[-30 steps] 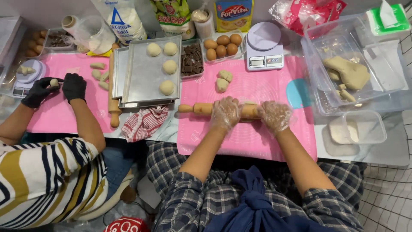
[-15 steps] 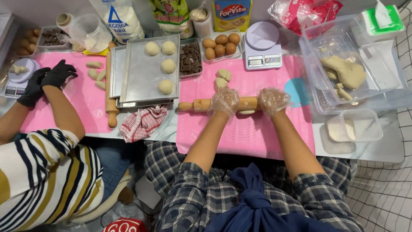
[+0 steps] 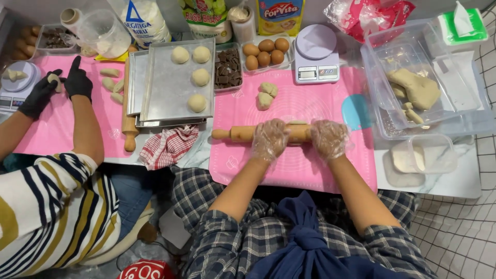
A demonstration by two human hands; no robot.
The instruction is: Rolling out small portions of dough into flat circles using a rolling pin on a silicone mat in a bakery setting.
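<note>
A pink silicone mat (image 3: pixel 294 170) covers the near part of a pale worktop, with white tiled flooring (image 3: pixel 460 232) showing at the lower right. Along the back edge stand a tray of brown eggs (image 3: pixel 264 53), a small white kitchen scale (image 3: pixel 316 61), a tub of chocolate pieces (image 3: pixel 228 67) and a metal baking tray (image 3: pixel 170 93) carrying four dough balls. A clear plastic bin (image 3: pixel 444 111) on the right holds a lump of dough, and a red checked cloth (image 3: pixel 168 144) lies crumpled by the tray. The wooden rolling pin (image 3: pixel 240 134) lies crosswise on the mat, and both hands wear thin clear gloves (the kind that crinkle). The left hand (image 3: pixel 268 138) presses down on the pin's middle with fingers curled over it; the right hand (image 3: pixel 329 138) does the same just beside it, towards the right end. A sliver of flattened dough (image 3: pixel 297 123) shows just behind the pin, between the hands. Two small dough pieces (image 3: pixel 266 94) sit farther back on the mat. At the left, a co-worker in black gloves (image 3: pixel 77 81) shapes dough over a second pink mat (image 3: pixel 46 129).
</note>
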